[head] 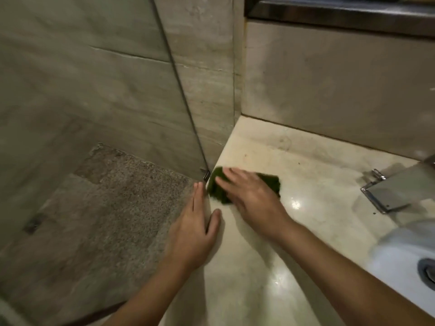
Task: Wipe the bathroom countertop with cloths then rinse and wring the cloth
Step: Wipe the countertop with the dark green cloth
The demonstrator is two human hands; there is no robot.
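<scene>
Left hand (193,231) flat, fingers straight, on the edge of the glossy cream stone desk (306,161), right hand (254,196) spread, pressing a fuzzy dark-green cloth (217,192) onto that desk near its left edge.

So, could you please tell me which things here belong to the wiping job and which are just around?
In the job: cloth, pressed flat by the right hand; countertop; left hand at its edge; sink and tap for rinsing.
Just there: glass panel; shower floor.
</scene>
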